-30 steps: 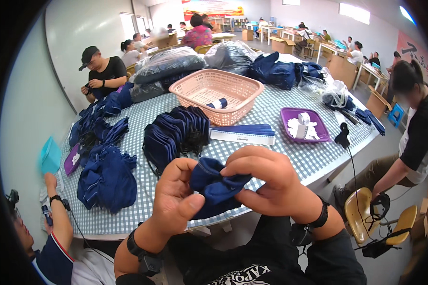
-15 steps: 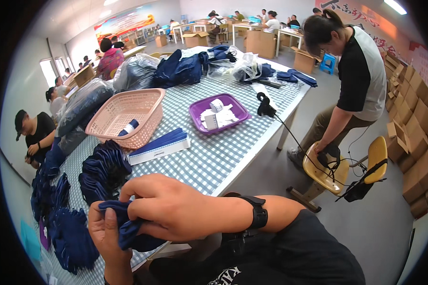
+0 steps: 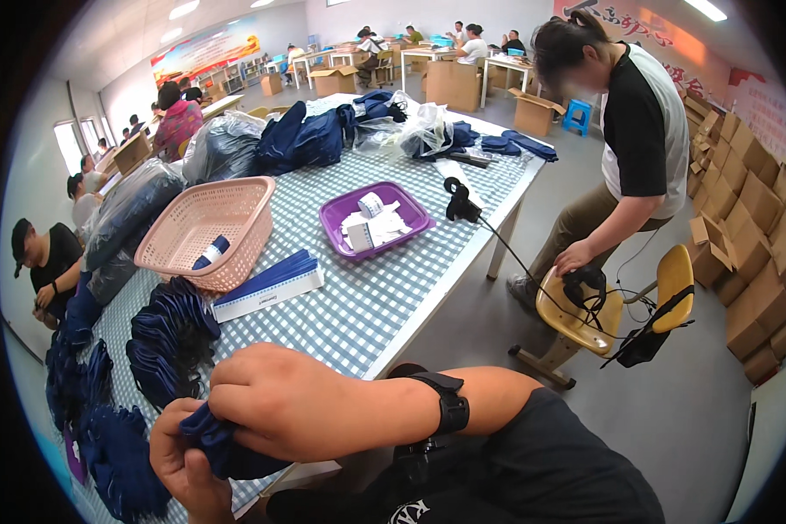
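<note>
Low over the near edge of the table, my left hand (image 3: 183,458) and my right hand (image 3: 279,402) are both closed on a navy blue knit piece that looks like a sock (image 3: 246,458). Left thumb and fingers pinch one edge of it. The right fingers grip its upper side, and their tips are partly hidden in the cloth. Just beyond my hands lies a row of overlapping navy socks (image 3: 168,336). A further navy pile (image 3: 124,463) sits to the left of them.
On the checked table (image 3: 375,306) stand a pink basket (image 3: 251,236) holding a banded navy roll, a purple tray (image 3: 424,223) of white labels, and a white box (image 3: 271,295) of blue strips. Plastic-wrapped bundles (image 3: 223,148) line the far side. A person (image 3: 637,131) bends over a yellow chair (image 3: 576,323).
My view has turned slightly, so the scene sits further left. Both hands stay on the sock; more of it is tucked under the right hand. The person at the chair has straightened a little.
</note>
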Motion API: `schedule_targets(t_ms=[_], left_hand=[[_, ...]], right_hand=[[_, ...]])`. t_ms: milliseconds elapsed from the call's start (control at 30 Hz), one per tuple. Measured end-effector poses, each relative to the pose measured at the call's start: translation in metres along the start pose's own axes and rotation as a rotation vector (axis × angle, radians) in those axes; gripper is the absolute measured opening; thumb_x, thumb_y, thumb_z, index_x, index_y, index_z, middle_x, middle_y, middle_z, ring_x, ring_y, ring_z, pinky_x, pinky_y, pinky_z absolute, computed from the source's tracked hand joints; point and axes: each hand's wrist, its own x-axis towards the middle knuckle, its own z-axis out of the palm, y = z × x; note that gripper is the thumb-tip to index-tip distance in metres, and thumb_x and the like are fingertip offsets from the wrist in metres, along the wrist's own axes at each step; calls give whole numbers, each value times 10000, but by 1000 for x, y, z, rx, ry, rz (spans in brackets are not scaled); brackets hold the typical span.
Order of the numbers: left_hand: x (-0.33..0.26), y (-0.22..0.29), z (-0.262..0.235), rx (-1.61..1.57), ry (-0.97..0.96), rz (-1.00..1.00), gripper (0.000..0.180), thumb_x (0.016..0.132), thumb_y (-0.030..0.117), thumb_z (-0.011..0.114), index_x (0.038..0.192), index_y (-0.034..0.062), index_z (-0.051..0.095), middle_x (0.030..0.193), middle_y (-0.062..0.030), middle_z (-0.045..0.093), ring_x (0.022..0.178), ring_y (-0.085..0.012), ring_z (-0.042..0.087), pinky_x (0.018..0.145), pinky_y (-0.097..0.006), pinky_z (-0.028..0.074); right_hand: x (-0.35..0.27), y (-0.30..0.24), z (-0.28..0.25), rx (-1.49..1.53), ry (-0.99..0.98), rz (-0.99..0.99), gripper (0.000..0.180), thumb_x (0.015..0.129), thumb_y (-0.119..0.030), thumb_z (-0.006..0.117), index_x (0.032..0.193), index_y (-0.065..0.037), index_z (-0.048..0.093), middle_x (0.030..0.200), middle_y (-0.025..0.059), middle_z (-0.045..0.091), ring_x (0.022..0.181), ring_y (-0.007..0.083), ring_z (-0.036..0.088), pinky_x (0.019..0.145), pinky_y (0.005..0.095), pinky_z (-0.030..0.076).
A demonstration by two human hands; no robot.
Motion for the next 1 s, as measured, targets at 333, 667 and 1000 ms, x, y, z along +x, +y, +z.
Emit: schedule_targets(t_ms=[333, 667, 1000], left_hand=[[-12, -13, -3, 159, 163, 121, 331, 884, 122, 761, 1126, -33, 598, 1183, -202, 597, 1076, -231, 611, 952, -346, 484], [-3, 1, -18, 259, -54, 180, 246, 940, 27, 688, 1140, -19, 554, 1271, -245, 606, 1062, -289, 654, 928, -359, 543], [5, 21, -10, 245, -88, 97, 316, 927, 59, 713, 1189, -53, 579, 1354, -229, 566, 1107, -269, 629, 976, -359, 503]], right_hand=[[2, 0, -3, 72, -183, 80, 295, 769, -106, 739, 1000, 12, 599, 1064, 168, 614, 1020, 366, 603, 879, 445, 493], [4, 1, -7, 324, -143, 205, 214, 732, -83, 708, 906, 10, 625, 967, 184, 610, 942, 381, 601, 810, 457, 484], [9, -2, -7, 279, -178, 201, 222, 721, -91, 753, 880, 6, 631, 943, 170, 603, 915, 376, 599, 792, 450, 480]])
